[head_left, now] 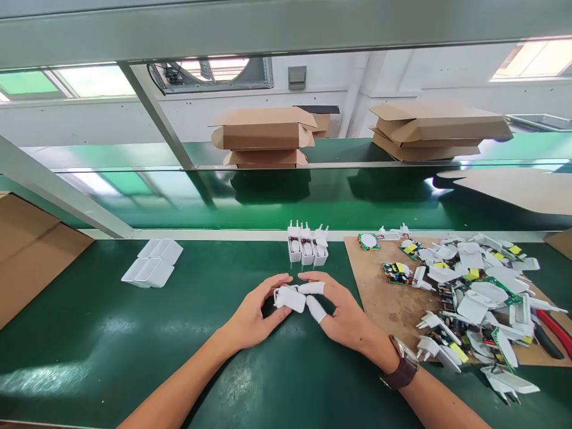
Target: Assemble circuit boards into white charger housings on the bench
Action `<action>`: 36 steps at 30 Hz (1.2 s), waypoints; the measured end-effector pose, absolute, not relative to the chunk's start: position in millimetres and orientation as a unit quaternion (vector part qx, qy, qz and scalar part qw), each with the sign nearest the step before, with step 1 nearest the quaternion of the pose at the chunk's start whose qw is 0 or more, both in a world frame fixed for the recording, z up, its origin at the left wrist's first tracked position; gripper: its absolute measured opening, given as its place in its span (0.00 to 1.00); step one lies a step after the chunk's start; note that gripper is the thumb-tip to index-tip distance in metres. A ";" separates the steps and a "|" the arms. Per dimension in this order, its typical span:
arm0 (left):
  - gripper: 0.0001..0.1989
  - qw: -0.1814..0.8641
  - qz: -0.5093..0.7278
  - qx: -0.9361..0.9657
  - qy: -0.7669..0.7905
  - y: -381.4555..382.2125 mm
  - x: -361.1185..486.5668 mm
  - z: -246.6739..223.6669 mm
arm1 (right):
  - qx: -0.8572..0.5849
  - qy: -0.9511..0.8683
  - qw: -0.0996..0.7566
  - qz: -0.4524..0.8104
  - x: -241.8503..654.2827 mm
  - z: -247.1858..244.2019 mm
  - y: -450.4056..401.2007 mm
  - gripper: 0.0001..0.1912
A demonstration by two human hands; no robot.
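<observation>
A white wall (333, 80) spans 12 o'clock, with a fan (173, 74) set in it at 11. 1 window (96, 81) glows at 10 o'clock, a bright pane (538, 59) at 2. A pale beam (286, 27) crosses 12 o'clock, above a green shelf (342, 152). The green bench (53, 375) shines at 8.

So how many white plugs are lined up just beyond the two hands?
3, side by side: the left plug, the middle plug, and the right plug, nearest the brown board. None looks hidden.

Wht casing (291, 300), dk grn table (134, 351)
</observation>
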State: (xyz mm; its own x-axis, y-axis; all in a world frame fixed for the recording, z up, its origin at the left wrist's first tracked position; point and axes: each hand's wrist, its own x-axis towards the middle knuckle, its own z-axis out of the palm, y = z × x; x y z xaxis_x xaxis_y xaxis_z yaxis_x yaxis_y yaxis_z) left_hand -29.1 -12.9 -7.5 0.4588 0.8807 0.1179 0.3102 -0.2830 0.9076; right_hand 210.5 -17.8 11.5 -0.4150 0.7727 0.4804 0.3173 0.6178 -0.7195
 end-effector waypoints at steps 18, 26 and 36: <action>0.37 0.326 0.417 0.759 0.379 -17.6 -30.1 -11.8 | -0.308 -0.866 0.354 0.174 202.0 -4.5 -14.5 0.15; 0.10 0.262 0.434 0.740 0.443 -16.5 -27.0 -3.2 | -0.319 -0.853 0.379 0.167 196.1 -8.4 -15.5 0.16; 0.14 0.292 0.423 0.717 0.471 -11.9 -26.4 -0.3 | -0.339 -0.858 0.333 0.198 197.3 -11.9 -15.2 0.15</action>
